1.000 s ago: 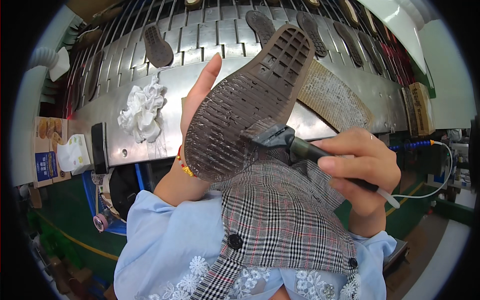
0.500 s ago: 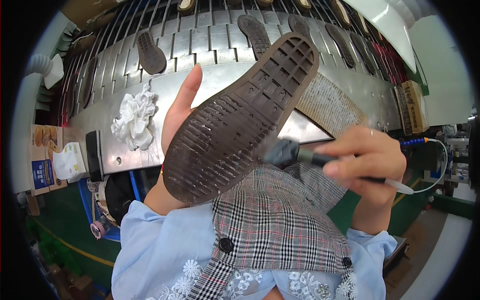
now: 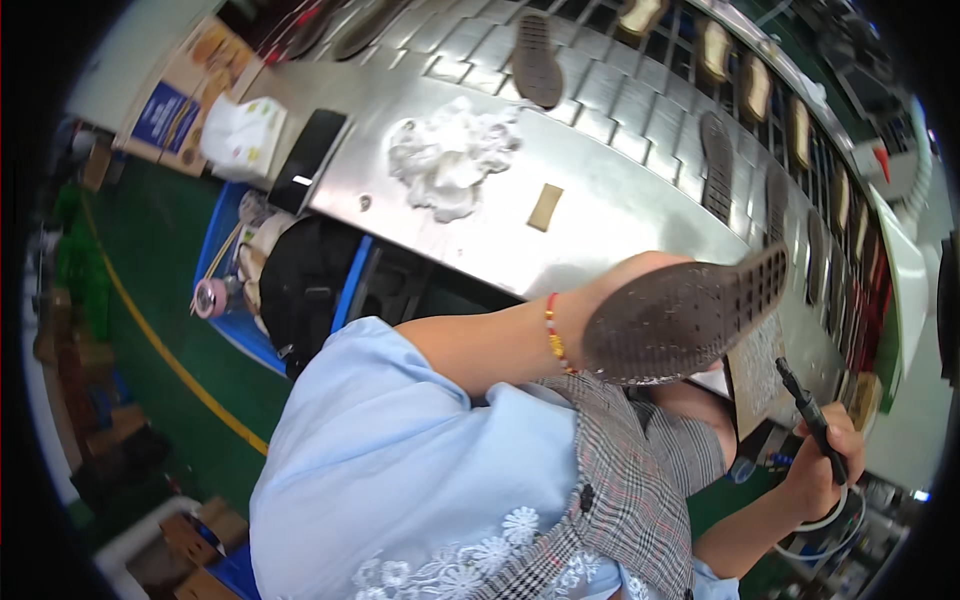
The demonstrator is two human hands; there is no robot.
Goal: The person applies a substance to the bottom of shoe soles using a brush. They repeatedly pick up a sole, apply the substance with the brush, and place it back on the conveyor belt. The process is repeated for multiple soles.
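A dark brown shoe sole [image 3: 680,320] is held up over the front edge of the metal table, its ribbed and gridded face showing. Wet, shiny streaks mark that face. My left hand [image 3: 628,272] grips the sole from behind, most of its fingers hidden by it. To the right and lower down, my right hand [image 3: 826,465] is wrapped round the black handle of a glue brush [image 3: 803,400], which has a thin white hose at its end. The brush points up and away, apart from the sole.
Crumpled white tissue [image 3: 450,160] and a small tan strip [image 3: 545,207] lie on the metal table [image 3: 375,95]. More soles [image 3: 537,65] ride a slatted conveyor behind. A black phone-like slab [image 3: 310,160], a tissue pack [image 3: 245,135] and a blue crate [image 3: 222,325] are at left.
The view has swung left. The sole has shifted right and appears smaller, tilted flatter. The brush, earlier at the sole's edge, is now lower right and away from it.
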